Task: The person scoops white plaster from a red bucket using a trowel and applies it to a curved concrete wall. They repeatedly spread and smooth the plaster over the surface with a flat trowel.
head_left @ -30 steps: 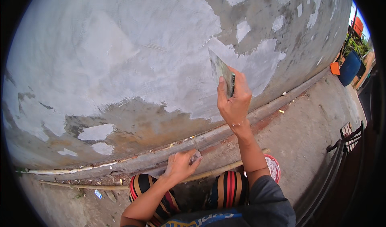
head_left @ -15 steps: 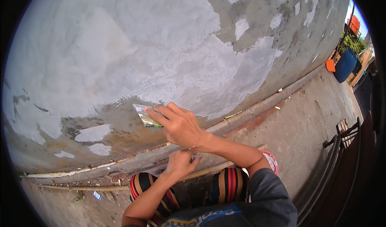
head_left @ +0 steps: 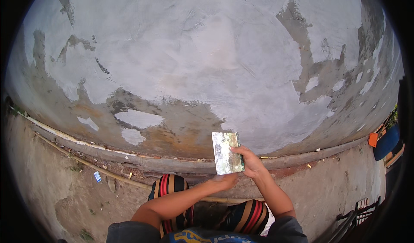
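Metal blade [head_left: 226, 153] hides some wall [head_left: 207, 75]; a pole [head_left: 113, 174] lies near both knees [head_left: 171, 182].

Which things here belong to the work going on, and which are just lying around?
Apparently part of the work:
flat blade, in the right hand; left hand at its lower edge
wall, patched with pale coating

Apparently just lying around:
blue-and-white packet, at left
long pole near the wall's foot
blue container, far right

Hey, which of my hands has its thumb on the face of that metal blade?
Your right hand: its thumb lies on the metal blade near the right edge. Your left hand is by the bottom edge, no thumb showing on that face.
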Action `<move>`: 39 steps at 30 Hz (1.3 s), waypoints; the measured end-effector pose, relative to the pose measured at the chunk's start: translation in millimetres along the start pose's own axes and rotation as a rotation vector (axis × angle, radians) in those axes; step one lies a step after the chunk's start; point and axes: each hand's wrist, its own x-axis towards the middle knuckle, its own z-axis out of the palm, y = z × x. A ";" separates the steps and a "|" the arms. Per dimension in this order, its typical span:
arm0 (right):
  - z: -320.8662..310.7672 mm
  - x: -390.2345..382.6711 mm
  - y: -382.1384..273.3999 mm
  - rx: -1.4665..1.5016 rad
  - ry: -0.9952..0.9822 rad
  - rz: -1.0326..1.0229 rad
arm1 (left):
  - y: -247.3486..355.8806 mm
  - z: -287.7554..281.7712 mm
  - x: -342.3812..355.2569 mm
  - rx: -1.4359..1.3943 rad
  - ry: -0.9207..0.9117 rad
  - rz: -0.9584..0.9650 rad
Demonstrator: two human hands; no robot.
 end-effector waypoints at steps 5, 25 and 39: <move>6.4 -19.0 -13.4 -0.043 0.047 -0.169 | -1.0 -3.4 9.4 -0.103 -0.260 -0.123; -25.0 -55.9 1.3 -0.172 0.393 -0.660 | 40.2 -22.7 33.1 0.125 -0.250 -0.135; -36.3 -39.1 3.5 0.189 0.204 -0.381 | 7.1 1.8 36.9 0.199 -0.406 -0.147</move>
